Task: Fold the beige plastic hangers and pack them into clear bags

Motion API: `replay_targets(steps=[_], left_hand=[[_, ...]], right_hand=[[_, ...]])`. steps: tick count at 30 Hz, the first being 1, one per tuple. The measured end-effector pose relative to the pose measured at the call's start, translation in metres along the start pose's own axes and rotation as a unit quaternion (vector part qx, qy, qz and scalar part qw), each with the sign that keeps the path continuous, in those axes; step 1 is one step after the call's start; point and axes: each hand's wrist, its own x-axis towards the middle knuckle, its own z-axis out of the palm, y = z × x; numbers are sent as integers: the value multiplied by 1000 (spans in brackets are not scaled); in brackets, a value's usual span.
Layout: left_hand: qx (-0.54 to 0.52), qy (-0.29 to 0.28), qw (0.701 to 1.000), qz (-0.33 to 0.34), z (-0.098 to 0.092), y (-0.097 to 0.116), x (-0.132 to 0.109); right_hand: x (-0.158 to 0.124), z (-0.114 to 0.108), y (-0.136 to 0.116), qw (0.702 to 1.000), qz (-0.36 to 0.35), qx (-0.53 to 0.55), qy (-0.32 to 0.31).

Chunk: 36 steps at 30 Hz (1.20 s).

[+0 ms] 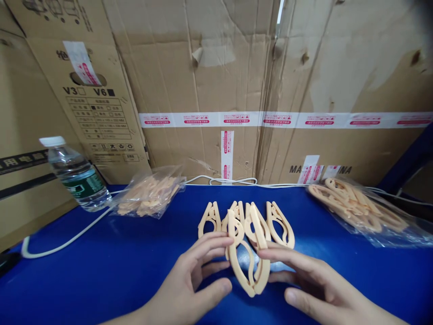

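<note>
A: Step rn?

B: Prob. handling one folded hanger w/ both hands. It's front & centre, over the blue surface; its joined end faces 6 o'clock, free ends 12. Can't tell if it touches the surface. Call it clock centre.

A: Hands?

B: Left hand at 8, approx. half spread, fingertips on the hanger's left bar, thumb off. Right hand at 4, same deal on the right bar. Light contact, no full grip.

A: Next move calls for?

B: IMO a firmer, even hold, thumbs brought in, both bars steadied.

A: Edges & room?

B: Tightest at 12: row of four hangers just beyond, overlapped in view by the held one's tips. Past that, a white cable & the cardboard along the far edge. Near edge is out of view.

A: Sides?

B: Left bag at 10, bottle beyond it, approx. same line. Right bag at 2. Most room's at 9; 3's OK too, I'd say, but watch the bag's loose plastic.
</note>
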Motion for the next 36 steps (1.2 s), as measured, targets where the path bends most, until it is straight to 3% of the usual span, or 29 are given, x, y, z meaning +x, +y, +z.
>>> replay_targets(steps=[8, 13, 16, 18, 21, 25, 29, 33, 36], left_hand=[[213, -67, 975, 21, -3, 15, -13], [294, -39, 955, 26, -9, 19, -12], [340, -39, 939, 47, -11, 20, -11], [363, -36, 928, 72, -9, 19, -11], [406, -31, 907, 107, -7, 13, -11], [474, -46, 869, 138, -9, 7, -9], [526, -42, 837, 142, -11, 7, -8], [567, -12, 815, 116, -4, 7, -5], [588, -40, 806, 47, 5, 9, 3]], right_hand=[[-7, -3, 6, 998, 25, -46, -30], [3, -28, -9, 988, 22, -120, 99], [10, -63, -12, 955, 52, -212, 199], [11, -83, -8, 928, 69, -289, 224], [8, -101, -2, 892, 72, -408, 183], [1, -106, 3, 861, 71, -495, 97], [-4, -105, 2, 832, 48, -541, 115], [0, -83, -2, 834, -7, -541, 106], [8, -56, 2, 838, -28, -543, 51]])
